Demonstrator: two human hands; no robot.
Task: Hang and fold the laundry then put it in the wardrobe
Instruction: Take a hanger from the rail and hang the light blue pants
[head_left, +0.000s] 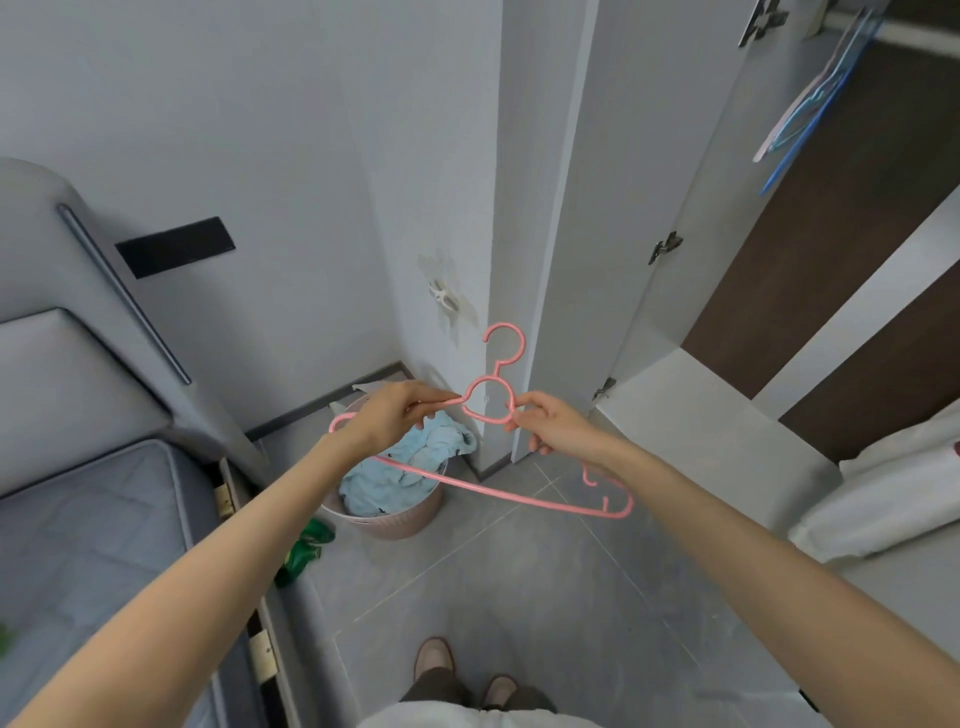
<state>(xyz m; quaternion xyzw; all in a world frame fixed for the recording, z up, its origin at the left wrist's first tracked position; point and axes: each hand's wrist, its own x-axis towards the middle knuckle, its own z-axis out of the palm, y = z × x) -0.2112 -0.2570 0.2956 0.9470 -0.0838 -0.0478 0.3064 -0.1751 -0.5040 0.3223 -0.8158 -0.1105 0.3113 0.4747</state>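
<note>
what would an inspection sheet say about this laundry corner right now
surface: grey tiled floor, with the person's two shoes at the bottom edge
job's things: pink hanger held up in the air; basket on the floor holding light blue laundry; wardrobe open, with spare hangers on its rail
clutter: green item on the floor between bed and basket; white fabric low in the wardrobe
grips: left hand pinches the hanger left of its neck loop; right hand pinches the loop's right side
cables: nothing seen
surroundings: bed on the left, grey wall behind
</note>
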